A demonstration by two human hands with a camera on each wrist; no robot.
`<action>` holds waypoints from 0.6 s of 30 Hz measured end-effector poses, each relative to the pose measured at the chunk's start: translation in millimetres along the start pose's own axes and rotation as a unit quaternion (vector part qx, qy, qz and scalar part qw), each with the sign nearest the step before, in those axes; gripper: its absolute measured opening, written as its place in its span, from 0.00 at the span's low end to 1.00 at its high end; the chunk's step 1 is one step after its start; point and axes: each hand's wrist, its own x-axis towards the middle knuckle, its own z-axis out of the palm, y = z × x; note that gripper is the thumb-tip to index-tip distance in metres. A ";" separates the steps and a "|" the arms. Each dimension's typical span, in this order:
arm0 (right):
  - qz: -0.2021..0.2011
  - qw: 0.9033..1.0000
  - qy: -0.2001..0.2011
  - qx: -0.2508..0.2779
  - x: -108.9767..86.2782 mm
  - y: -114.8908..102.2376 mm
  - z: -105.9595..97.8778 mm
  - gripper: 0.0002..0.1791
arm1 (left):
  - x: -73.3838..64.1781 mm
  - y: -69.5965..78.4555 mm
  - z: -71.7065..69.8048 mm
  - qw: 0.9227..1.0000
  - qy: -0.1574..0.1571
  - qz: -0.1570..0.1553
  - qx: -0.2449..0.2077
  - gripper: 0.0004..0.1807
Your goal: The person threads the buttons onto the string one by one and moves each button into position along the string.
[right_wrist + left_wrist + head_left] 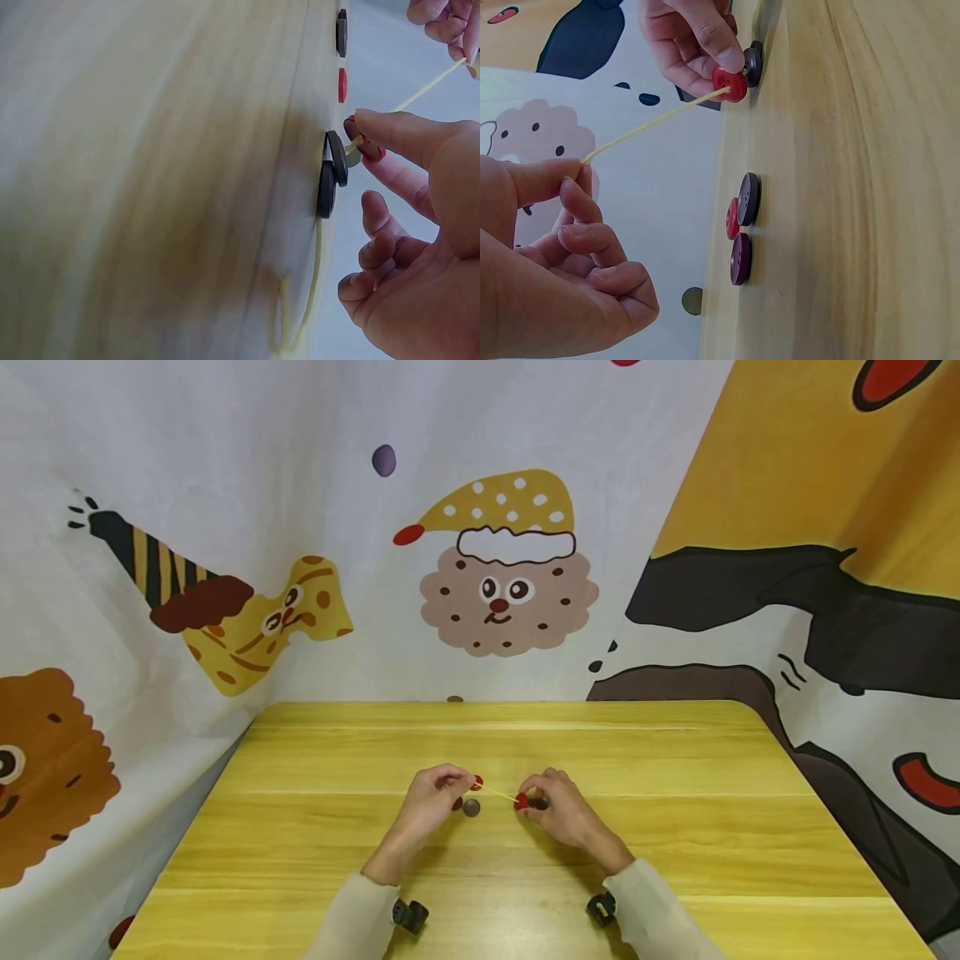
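Thumb and forefinger of my left hand (pixel 431 800) pinch the end of a yellow string (pixel 656 124), its other fingers loosely curled. Between the tips of my right thumb and forefinger, the right hand (pixel 564 812) pinches a red button (pixel 729 84) with the string running through it. The string stretches straight between both hands. Just below the red button, two dark buttons (pixel 337 159) lean together at the tabletop, and a loose string tail trails from them. Near the left hand lie a grey button (pixel 471 808), another red button (pixel 732 219) and a maroon button (pixel 741 259).
The light wooden table (pixel 300 860) extends around both hands, with its far edge against a cartoon-printed cloth (pixel 360 410). Small black devices (pixel 410 917) sit at the cuffs of both pale sleeves.
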 end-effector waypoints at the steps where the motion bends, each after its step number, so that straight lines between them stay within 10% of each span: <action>1: 0.001 1.000 0.001 -0.003 0.2 0.9 0.1 0.13 | -0.7 1.0 -0.1 1.000 -0.003 0.001 -0.002 0.12; 18: 0.015 1.000 -0.007 -0.022 -0.8 6.3 -0.4 0.11 | -3.0 1.1 1.2 1.000 -0.004 0.006 -0.005 0.13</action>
